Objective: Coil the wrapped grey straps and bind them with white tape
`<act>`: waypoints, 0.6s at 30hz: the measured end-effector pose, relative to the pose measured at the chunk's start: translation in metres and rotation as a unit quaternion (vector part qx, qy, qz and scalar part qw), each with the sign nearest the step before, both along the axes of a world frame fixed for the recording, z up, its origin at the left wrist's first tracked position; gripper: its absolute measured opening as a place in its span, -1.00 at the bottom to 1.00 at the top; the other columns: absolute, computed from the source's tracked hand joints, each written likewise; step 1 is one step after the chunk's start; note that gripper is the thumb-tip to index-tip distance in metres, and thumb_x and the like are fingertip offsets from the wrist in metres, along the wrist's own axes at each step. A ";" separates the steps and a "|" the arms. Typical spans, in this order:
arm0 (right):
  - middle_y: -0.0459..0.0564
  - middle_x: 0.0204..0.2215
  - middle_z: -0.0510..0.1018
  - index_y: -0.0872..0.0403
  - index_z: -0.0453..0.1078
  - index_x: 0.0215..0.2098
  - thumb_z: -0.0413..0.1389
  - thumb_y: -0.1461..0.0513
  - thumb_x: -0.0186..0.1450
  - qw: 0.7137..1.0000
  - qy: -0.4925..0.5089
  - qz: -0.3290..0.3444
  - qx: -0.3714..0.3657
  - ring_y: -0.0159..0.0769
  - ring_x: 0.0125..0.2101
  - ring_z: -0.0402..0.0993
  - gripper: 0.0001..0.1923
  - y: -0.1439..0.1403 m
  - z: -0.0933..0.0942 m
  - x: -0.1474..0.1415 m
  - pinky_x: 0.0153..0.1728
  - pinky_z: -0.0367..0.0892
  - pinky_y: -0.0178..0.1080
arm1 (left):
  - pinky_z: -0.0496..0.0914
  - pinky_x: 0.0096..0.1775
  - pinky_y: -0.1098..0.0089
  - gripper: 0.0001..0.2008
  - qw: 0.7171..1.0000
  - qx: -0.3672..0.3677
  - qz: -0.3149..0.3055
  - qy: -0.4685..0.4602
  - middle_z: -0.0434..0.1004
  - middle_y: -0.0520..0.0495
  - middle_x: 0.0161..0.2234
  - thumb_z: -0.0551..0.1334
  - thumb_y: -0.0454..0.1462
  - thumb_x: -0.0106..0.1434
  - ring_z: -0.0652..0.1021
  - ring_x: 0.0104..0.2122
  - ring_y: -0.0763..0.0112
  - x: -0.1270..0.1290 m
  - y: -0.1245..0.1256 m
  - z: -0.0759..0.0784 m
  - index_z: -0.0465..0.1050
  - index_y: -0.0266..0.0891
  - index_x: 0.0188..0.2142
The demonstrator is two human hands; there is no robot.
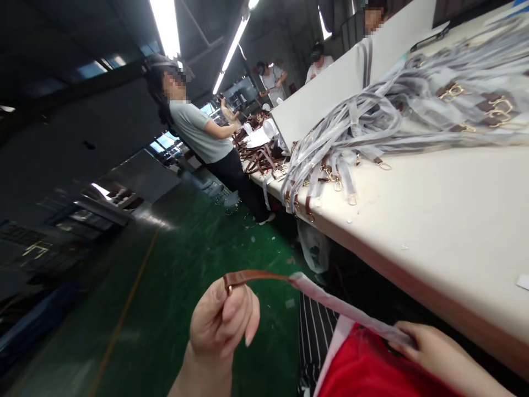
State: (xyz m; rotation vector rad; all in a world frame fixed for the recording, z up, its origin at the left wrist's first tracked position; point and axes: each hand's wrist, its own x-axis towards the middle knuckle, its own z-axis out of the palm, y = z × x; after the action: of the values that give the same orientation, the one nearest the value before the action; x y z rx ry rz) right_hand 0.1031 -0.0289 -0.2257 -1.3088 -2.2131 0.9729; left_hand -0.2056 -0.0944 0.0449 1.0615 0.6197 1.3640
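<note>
Brown leather-look strap (264, 274), flat and narrow, spans the air between both hands, just off the table's edge and above the floor. On my remote feed, the left hand (231, 317) has its fingers curled snugly around the bare brown end, where a small gold-coloured metal fitting (230, 289) shows, too small and blurred for me to make out its shape. The right hand (438, 344) is closed around the milky translucent plastic sleeve (330, 300). I judge that holding two points keeps the length stretched out, in a slight arch. Beyond, on the long white table (433, 204), similar sleeved straps (351, 121) lie heaped, some gold-hooked ends hanging over the edge; probably they are laid lengthwise to limit tangling. Farther off stands a person in a pale shirt (198, 129). I can read no brand, label or writing.
</note>
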 end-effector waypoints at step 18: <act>0.04 -0.19 0.61 0.02 0.28 0.13 -0.20 0.17 0.52 0.959 0.163 0.176 0.149 -0.16 -0.19 0.56 -0.67 -0.010 0.102 -0.072 0.13 0.28 0.14 | 0.39 -0.56 0.56 -0.61 0.978 -0.174 -0.089 -0.075 -0.03 0.28 -0.83 -0.05 -0.27 0.47 0.03 -0.89 0.66 0.043 0.001 -0.017 0.38 -0.32 -0.45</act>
State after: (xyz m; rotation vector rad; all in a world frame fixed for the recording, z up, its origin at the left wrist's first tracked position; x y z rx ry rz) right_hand 0.0315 -0.0390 -0.1238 -0.5862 -2.2548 0.8536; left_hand -0.1625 -0.0932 0.0284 0.7066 0.6088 1.1185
